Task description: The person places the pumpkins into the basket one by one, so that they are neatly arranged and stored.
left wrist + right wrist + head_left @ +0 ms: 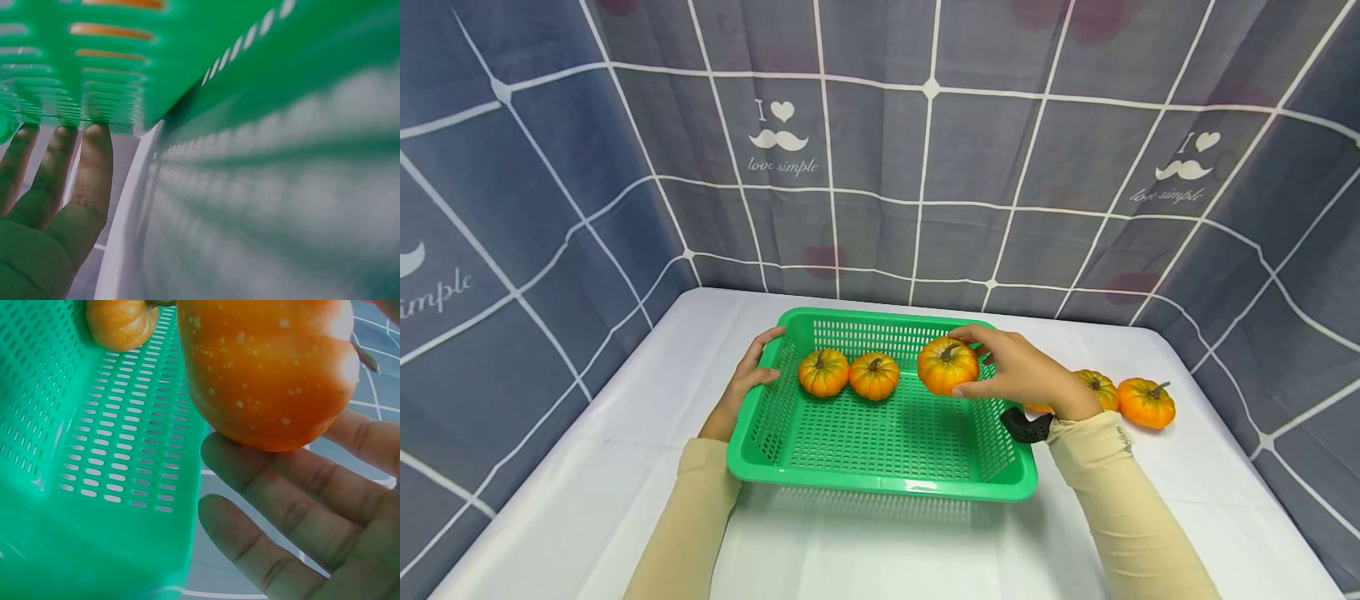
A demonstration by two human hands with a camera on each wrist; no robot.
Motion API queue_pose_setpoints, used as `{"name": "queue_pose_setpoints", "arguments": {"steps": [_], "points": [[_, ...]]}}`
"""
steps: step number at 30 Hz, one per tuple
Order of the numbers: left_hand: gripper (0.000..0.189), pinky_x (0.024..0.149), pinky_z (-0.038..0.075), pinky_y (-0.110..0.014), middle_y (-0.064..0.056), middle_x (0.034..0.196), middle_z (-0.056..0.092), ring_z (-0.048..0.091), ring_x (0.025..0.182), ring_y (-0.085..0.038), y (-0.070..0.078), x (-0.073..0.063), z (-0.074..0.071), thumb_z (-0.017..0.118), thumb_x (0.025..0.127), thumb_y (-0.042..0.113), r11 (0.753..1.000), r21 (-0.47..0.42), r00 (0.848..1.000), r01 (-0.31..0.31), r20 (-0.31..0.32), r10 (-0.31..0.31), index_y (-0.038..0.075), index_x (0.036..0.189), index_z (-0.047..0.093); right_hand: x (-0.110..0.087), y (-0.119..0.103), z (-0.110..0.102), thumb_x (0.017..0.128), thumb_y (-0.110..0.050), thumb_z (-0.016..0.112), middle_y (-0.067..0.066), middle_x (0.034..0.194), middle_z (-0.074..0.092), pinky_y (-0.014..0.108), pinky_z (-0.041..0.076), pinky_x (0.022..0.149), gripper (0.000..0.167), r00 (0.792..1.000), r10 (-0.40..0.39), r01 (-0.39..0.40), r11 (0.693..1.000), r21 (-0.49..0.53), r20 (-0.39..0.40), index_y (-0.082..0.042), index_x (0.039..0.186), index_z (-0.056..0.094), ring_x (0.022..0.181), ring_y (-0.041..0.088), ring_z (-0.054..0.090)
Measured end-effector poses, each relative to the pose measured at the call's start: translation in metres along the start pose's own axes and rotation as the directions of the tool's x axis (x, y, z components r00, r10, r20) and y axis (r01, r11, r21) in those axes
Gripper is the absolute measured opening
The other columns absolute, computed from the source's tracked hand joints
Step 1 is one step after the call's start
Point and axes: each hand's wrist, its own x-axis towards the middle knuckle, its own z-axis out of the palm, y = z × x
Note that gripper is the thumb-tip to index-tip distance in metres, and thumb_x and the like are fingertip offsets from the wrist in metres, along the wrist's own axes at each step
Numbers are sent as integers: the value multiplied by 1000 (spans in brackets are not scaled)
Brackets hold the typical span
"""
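Note:
My right hand (1018, 367) holds a small orange pumpkin (947, 365) between thumb and fingers, over the right part of a green plastic basket (880, 487). The right wrist view shows this pumpkin (269, 375) close up, its speckled underside by the fingertips. My left hand (745, 385) grips the basket's left rim, thumb and forefinger on top. In the left wrist view, the other fingers (94, 169) reach up to the slotted wall. Inside the basket, two more pumpkins, one on the left (823, 372) and one beside it (874, 376), sit toward the back.
Right of the basket, several pumpkins lie on the white tablecloth (850, 550), partly behind the right forearm; the outermost pumpkin (1146, 403) is fully visible. A grey checked curtain (880, 150) hangs round the table's back and sides.

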Motion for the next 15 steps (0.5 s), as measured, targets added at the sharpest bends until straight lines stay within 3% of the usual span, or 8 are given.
{"name": "queue_pose_setpoints", "arguments": {"steps": [3,9,15], "points": [[69,99,54,-21,8,144,60,63,124,-8,0,0,0,41,91,-9,1000,6,1000,-4,3,4,26,148,55,5,3,2,87,-24,90,15,134,69,49,60,92,69,1000,10,-10,1000,11,13,0,144,60,112,33,69],[67,99,55,-22,5,146,58,63,126,-10,1,-2,2,40,93,-6,997,59,997,55,-52,-52,23,152,51,13,8,6,87,-25,89,19,134,69,53,60,92,70,999,29,-29,1000,6,32,1,145,59,111,34,69],[68,99,56,-23,4,146,59,63,126,-11,1,-2,1,39,93,-7,999,32,999,44,-27,-43,24,152,50,27,10,11,87,-27,88,20,134,69,56,59,95,70,997,40,-40,999,3,59,1,144,60,110,33,69]]}}
